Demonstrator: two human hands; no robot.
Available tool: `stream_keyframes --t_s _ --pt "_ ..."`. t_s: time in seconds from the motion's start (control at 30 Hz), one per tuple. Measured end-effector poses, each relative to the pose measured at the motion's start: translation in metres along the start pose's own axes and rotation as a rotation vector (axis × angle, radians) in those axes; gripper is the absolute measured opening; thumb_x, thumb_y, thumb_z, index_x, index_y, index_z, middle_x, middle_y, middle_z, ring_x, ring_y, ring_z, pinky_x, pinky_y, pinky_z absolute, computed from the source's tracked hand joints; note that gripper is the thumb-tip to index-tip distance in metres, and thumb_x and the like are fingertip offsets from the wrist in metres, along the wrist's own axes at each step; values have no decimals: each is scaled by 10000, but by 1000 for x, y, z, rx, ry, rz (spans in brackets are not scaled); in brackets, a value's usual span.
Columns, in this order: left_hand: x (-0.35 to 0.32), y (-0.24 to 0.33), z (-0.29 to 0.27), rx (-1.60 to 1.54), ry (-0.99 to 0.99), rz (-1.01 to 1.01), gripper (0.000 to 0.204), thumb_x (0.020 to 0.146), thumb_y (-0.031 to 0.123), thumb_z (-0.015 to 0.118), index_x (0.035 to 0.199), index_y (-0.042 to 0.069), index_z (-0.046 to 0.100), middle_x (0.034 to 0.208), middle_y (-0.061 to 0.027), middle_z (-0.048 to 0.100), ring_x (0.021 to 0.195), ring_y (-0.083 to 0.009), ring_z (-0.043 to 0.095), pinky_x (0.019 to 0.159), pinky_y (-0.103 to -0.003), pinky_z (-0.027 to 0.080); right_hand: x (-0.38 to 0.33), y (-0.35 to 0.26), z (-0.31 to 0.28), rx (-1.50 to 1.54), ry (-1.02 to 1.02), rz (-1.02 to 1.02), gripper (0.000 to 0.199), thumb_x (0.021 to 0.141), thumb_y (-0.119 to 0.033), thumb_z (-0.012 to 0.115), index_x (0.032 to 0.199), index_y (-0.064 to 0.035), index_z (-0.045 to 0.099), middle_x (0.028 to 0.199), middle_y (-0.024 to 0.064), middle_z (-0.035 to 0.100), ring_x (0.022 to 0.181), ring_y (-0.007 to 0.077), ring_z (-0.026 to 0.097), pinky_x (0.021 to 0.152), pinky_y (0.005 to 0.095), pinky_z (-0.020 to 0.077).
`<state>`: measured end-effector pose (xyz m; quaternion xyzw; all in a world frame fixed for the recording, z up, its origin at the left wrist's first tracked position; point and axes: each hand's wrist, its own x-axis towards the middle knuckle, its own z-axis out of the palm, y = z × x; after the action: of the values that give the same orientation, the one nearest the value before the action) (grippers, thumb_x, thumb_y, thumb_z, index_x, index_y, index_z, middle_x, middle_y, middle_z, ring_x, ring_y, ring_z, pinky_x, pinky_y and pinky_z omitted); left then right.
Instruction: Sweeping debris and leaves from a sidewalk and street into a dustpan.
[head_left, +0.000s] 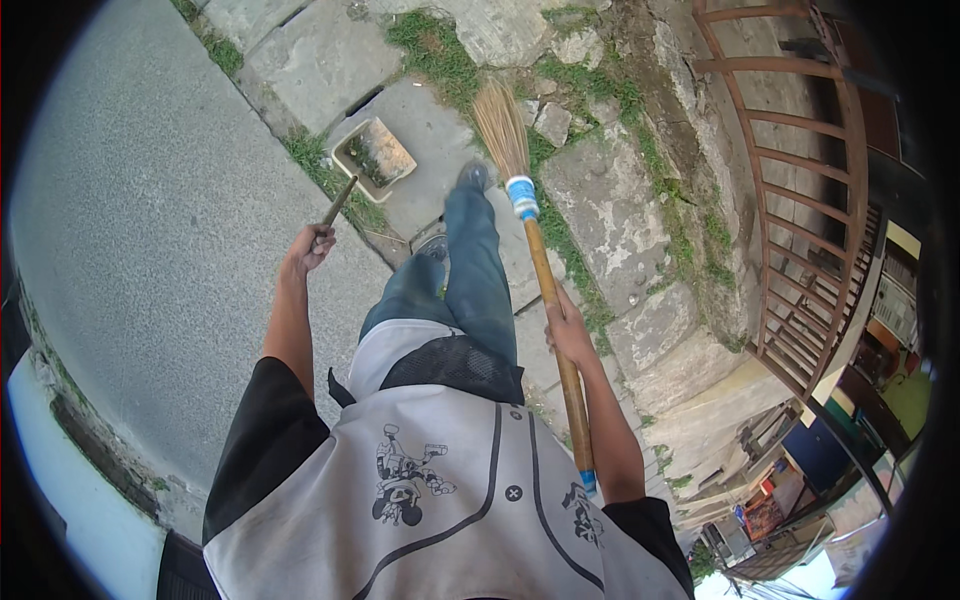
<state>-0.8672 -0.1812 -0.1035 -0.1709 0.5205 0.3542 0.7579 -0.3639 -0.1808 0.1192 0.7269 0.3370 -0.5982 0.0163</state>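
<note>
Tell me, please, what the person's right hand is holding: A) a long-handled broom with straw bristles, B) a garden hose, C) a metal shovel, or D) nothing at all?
A: the right hand grips the wooden handle of a broom, its straw bristles fanned out over the stone paving ahead.

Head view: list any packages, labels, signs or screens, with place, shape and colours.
Tape band: wrapped round the broom in the right hand, just below the bristles; blue and white.
Shirt print: on the person's chest; black cartoon-like figure on grey.
Boxes: far lower right; orange and red, too small to describe.
</note>
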Motion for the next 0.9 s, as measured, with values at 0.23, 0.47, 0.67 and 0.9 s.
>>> stream_keyframes --t_s 0.23,0.47,0.67,0.9 --pt "70 51 43 -311 -27 -53 109 898 37 393 791 22 375 605 -3 360 460 -58 320 327 -171 264 165 -112 14 -273 1 -137 567 931 -249 487 1466 -235 299 646 75 558 480 157 535 460 348 476" --pt "93 109 75 -356 2 -112 69 896 15 368 835 -16 374 633 -9 355 460 -50 326 316 -161 268 243 -147 16 -233 -397 99 588 935 -234 453 1482 -221 241 715 38 500 477 137 502 405 297 461" --pt "91 114 73 -397 21 -94 72 876 1 374 806 4 358 626 -11 351 451 -57 309 315 -171 267 135 -186 -30 -193 -565 220 588 953 -220 426 1497 -204 201 732 21 471 475 111 468 403 275 450" --pt "121 127 94 -340 15 -96 77 850 0 380 783 11 344 646 -42 366 479 -86 335 323 -197 249 204 -209 -28 -264 -283 52 584 961 -267 415 1498 -200 196 612 8 440 471 113 465 417 288 457"
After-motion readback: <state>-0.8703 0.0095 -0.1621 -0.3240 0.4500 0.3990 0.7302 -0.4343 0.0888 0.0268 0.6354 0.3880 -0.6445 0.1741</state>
